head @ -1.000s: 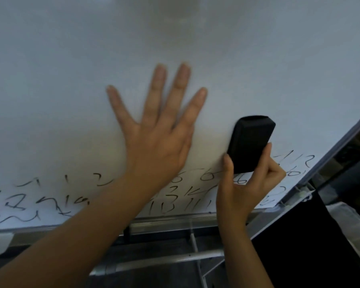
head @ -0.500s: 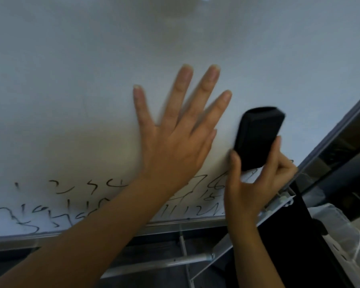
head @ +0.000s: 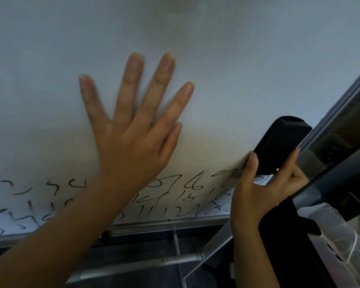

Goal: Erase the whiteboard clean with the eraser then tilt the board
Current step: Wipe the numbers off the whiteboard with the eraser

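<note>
I see my left hand (head: 131, 140) spread flat, fingers straight, pressing on the whiteboard (head: 227, 69). Black handwriting (head: 175, 196) runs under and right of it along the board's bottom edge, above the metal stand bars (head: 137, 265). My right hand (head: 260, 192) grips the black eraser (head: 279, 146), thumb and fingers pinching its sides; its long axis tilts up-right, touching the board's right frame (head: 341, 104). A clear plastic bag (head: 337, 242) lies lower right.

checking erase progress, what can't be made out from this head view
- Writing behind the left hand and its forearm: hidden.
- Marks under the eraser and the right hand gripping it: hidden.
- Whiteboard top and left edge: cut off by the frame.
- What the scribbles spell: too blurred.
</note>
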Tool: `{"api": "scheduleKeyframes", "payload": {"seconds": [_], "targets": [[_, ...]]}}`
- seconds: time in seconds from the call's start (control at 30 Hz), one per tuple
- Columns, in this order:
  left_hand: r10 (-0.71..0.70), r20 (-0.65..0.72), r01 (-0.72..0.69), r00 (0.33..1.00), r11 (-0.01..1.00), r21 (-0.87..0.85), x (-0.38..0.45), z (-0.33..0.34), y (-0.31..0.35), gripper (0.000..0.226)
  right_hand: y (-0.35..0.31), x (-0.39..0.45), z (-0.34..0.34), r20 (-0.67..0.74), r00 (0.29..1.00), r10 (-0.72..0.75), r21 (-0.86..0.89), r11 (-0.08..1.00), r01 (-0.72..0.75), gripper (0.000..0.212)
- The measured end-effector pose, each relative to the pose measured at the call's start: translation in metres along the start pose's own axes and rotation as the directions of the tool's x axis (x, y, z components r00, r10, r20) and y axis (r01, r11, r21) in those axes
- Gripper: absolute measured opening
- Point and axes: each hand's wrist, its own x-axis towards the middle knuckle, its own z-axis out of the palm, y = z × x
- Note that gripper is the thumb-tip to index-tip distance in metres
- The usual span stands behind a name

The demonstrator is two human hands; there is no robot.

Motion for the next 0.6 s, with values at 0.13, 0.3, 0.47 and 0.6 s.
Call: {"api": "scheduleKeyframes", "payload": {"seconds": [0.13, 0.3, 0.47, 0.6], "targets": [[0.016, 0.003, -0.016, 1.0, 1.0, 0.01, 0.0, 0.0, -0.003, 0.052, -0.005, -0.016, 0.002, 0.091, 0.994, -0.056, 0.005, 0.998, 0.055, 0.071], [0.014, -0.004, -0.014, 1.0, 1.0, 0.022, 0.001, 0.001, 0.006, 0.049, 0.02, 0.017, -0.01, 0.008, 0.996, -0.086, -0.025, 0.996, 0.086, 0.069], [0.009, -0.003, -0.009, 1.0, 0.999, 0.035, 0.001, 0.002, 0.004, 0.05, 0.032, 0.029, -0.015, -0.02, 0.996, -0.083, -0.075, 0.994, 0.081, 0.069], [-0.001, -0.007, 0.001, 1.0, 0.999, 0.036, 0.001, 0.001, 0.001, 0.05, 0.017, 0.008, -0.008, 0.028, 0.999, -0.041, -0.019, 0.999, 0.041, 0.068]]}}
